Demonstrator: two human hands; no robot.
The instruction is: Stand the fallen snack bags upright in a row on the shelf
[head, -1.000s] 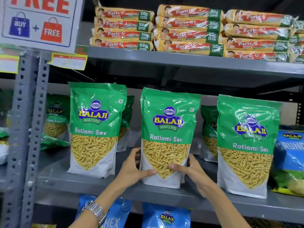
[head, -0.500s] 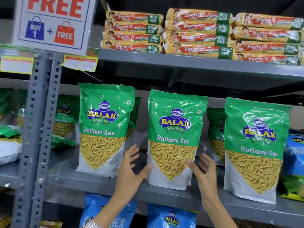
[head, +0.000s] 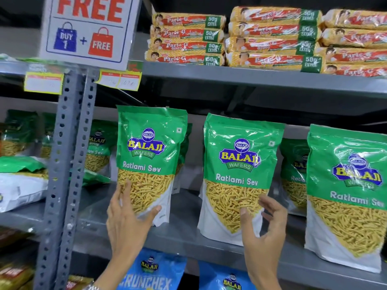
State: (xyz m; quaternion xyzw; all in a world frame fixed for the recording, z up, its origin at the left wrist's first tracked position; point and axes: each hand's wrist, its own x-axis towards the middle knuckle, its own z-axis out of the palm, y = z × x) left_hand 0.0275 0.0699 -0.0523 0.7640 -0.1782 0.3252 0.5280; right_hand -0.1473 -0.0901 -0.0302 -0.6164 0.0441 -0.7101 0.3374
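Three green Balaji Ratlami Sev bags stand upright in a row on the grey shelf (head: 186, 233): the left bag (head: 150, 143), the middle bag (head: 240, 155) and the right bag (head: 351, 185). My left hand (head: 127, 222) lies spread against the lower front of the left bag, with the thumb across its bottom. My right hand (head: 263, 227) hovers loosely curled in front of the middle bag's lower right corner and holds nothing. More green bags (head: 293, 170) stand behind the row. In the bay to the left, a fallen bag (head: 21, 181) lies on its side.
A grey slotted upright post (head: 69, 164) separates the two bays. Stacked Parle-G biscuit packs (head: 188, 38) fill the shelf above. A "Buy 1 + Free" sign (head: 88, 28) hangs at top left. Blue Balaji bags (head: 150, 273) hang below the shelf.
Both hands let go of the middle bag, which stays upright. My left hand moved left onto the left bag. My right hand opened and stays near the middle bag. The view shifted left.
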